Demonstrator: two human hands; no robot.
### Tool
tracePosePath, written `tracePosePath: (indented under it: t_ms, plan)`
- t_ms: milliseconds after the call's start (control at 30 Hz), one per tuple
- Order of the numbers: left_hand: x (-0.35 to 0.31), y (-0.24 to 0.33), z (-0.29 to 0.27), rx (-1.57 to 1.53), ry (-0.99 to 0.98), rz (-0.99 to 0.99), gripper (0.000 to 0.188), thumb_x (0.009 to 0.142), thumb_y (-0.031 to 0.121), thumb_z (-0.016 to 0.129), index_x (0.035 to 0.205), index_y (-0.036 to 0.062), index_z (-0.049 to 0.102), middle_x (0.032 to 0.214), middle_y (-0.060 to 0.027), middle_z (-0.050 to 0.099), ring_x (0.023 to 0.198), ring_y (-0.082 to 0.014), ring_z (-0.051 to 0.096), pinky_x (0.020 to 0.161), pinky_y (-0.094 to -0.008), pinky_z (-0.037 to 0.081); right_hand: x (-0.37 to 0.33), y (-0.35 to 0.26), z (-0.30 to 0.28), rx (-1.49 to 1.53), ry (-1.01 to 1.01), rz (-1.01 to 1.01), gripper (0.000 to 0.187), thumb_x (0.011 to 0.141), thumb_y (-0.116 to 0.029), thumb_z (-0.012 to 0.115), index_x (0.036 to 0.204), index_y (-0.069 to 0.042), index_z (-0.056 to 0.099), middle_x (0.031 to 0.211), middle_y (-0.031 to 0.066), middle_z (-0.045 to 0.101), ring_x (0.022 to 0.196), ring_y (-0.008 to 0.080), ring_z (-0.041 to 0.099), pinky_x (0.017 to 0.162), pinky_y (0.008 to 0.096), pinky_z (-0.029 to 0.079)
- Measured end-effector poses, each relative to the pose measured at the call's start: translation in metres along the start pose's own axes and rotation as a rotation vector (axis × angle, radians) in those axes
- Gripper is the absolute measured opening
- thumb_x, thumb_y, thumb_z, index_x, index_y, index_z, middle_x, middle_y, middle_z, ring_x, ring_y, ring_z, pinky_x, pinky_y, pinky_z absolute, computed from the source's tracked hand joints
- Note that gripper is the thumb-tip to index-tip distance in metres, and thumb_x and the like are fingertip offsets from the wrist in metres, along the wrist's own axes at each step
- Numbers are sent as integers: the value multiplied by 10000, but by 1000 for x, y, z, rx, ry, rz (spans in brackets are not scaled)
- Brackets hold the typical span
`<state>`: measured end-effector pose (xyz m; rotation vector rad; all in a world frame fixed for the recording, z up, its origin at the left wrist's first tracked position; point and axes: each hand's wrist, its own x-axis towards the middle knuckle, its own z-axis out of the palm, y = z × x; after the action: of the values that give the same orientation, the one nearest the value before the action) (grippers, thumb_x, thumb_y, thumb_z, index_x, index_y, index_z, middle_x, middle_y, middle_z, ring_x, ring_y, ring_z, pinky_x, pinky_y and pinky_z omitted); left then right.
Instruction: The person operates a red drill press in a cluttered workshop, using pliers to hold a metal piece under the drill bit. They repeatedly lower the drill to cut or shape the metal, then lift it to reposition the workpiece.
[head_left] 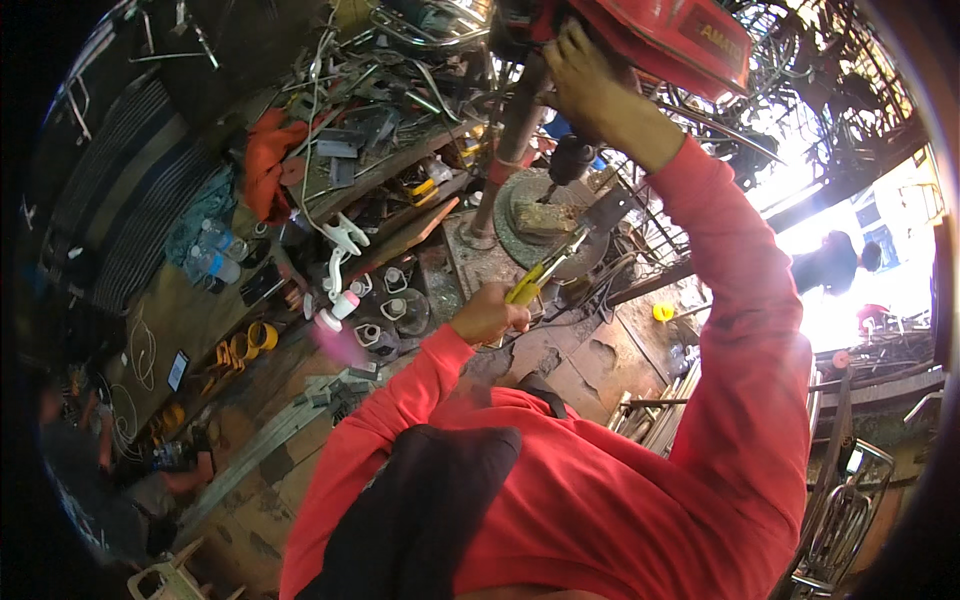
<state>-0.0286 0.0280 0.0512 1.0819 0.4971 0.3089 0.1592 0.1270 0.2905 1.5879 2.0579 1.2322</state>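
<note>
My left hand (487, 315) is closed round the yellow handles of a pair of pliers (530, 285). The jaws reach a small dark flat metal plate (607, 212) over a wooden block (547, 220). That block lies on the round table (520, 188) of a drill press. Above it hangs the drill chuck (572, 160), with a bit pointing down close to the block; whether it touches anything I cannot make out. My raised right hand (585, 85) has its fingers bent round a part of the drill press head, beside the red cover (665, 40). The part under its palm is hidden.
The press column (515, 125) stands left of the table. A cluttered bench (400, 165) holds metal scraps and an orange cloth (268, 160). A white clip fan (343, 240) with blurred pink blades sits nearby. Metal bars (660, 415) lie at right. Another person (95, 480) is at lower left.
</note>
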Motion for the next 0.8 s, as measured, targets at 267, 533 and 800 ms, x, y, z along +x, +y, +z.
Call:
tracePosePath:
  t_ms: [267, 533, 800]
  plan:
    - [-33, 0, -12, 446, 136, 119, 273, 694, 157, 737, 908, 0, 673, 654, -61, 635, 518, -150, 562, 494, -340, 444, 13, 5, 26, -69, 19, -57, 782, 923, -625, 556, 1369, 17, 526, 1366, 169, 550, 1376, 347, 371, 1190, 466, 260]
    - [-123, 7, -11, 431, 301, -34, 503, 699, 176, 802, 1133, -35, 662, 754, 4, 590, 652, -92, 531, 606, -266, 436, 15, -4, 9, 208, 138, 56, 675, 900, -498, 664, 1270, 58, 569, 1232, 157, 604, 1233, 340, 482, 1053, 435, 420]
    - [-129, -7, -6, 232, 1097, 181, 475, 1044, 404, 539, 882, 2, 732, 674, 28, 571, 603, -57, 459, 539, -270, 351, -132, -170, -42, 2105, 96, 423, 349, 907, -252, 752, 1098, 19, 641, 859, 150, 696, 768, 198, 672, 668, 344, 534]
